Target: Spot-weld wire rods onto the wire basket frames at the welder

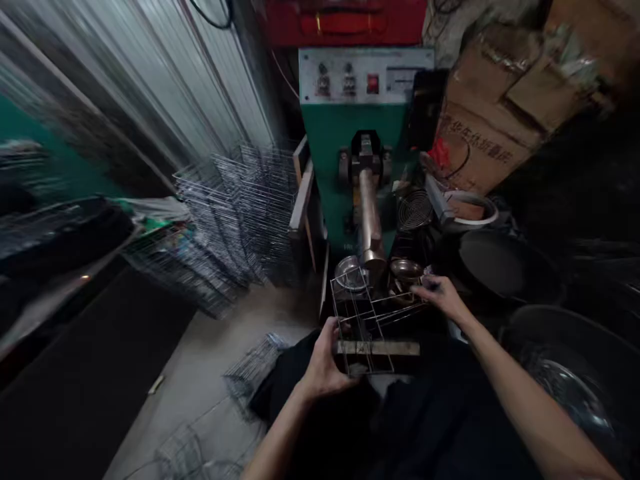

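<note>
A small wire rack [371, 313] of thin metal rods is held over my lap. Its left side is gripped by my left hand [326, 360], thumb up along the frame and fingers partly hidden beneath. My right hand [443, 298] pinches the rack's far right end. Just beyond the rack, the copper-coloured arm [370, 220] of a green spot-welding machine [335, 133] points down toward me. A round metal dish [351, 272] sits left of the arm's tip, and a second dish [406, 269] lies to its right. A flat bar [380, 348] shows behind the wires.
Tall stacks of wire racks [240, 207] stand left of the machine. More wire pieces [255, 367] lie on the floor [200, 360]. Dark basins [505, 267] and a white bucket [470, 208] are at right, below cardboard boxes [485, 127]. A black panel [95, 360] fills the lower left.
</note>
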Motion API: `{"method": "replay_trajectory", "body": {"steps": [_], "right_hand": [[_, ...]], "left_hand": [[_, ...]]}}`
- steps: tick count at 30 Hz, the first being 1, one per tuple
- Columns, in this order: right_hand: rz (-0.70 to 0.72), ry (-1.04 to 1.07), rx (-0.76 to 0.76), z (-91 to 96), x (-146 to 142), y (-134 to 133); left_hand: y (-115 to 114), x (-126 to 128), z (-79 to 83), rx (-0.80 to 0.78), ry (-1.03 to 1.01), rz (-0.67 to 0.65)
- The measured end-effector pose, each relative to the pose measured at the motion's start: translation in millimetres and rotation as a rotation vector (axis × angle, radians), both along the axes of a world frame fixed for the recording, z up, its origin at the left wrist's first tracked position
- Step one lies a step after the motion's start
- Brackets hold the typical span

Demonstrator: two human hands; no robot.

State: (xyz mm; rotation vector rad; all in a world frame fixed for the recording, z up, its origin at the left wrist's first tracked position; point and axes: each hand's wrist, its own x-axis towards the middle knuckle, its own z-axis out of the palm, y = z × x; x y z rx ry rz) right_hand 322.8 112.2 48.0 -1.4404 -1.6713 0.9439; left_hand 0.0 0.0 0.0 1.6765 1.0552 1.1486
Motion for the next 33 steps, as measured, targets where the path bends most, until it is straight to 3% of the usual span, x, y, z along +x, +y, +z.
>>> {"method": "replay_trajectory", "body": {"steps": [6,14,21,28,33], "right_hand": [[-0.003,0.009,0.009,-5.8,1.8,6.8],[-0.003,-0.019,-0.015,-9.2,2.9,15.2],[-0.002,-0.021,0.007,-11.8,4.5,21.0],[-0.021,-0.005,0.013,-14.4,4.1,27.6],[-0.035,-0.011,0.048,-9.5,2.2,28.7]], "left_hand": [[3.0,-0.9,-13.0,-0.009,0.053,0.037],[14.7,-2.3,-14.3,0.075,0.048,0.028],[25.1,-2.4,-29.5,0.079,0.028,0.04],[35.0,-2.8,-21.3,0.075,0.021,0.022],[35.1,-2.2,-28.8,0.086,0.026,0.036]]}}
